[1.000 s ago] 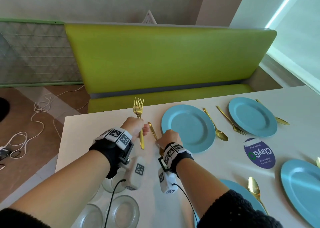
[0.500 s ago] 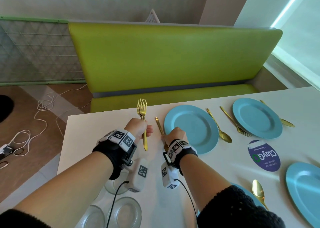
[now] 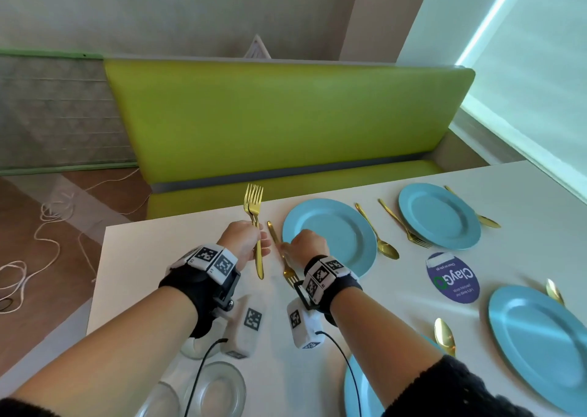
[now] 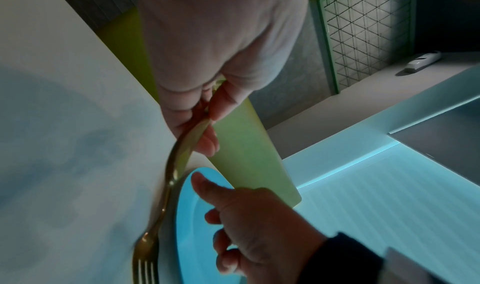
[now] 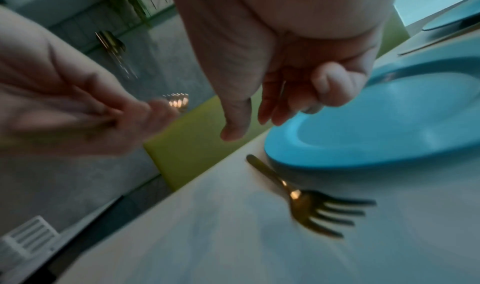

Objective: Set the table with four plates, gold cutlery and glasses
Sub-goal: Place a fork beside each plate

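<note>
Gold fork (image 5: 306, 198) lies flat on white table (image 3: 152, 258) just left of far-left blue plate (image 3: 336, 235), long axis near–far, tines near, directly under relaxed, empty right hand (image 3: 306, 246); left hand (image 3: 243, 242) grips two upright forks (image 3: 254, 207).

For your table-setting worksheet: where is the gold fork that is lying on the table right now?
In the head view, the gold fork lies on the white table just left of the nearest-left blue plate, under the right hand.
</note>
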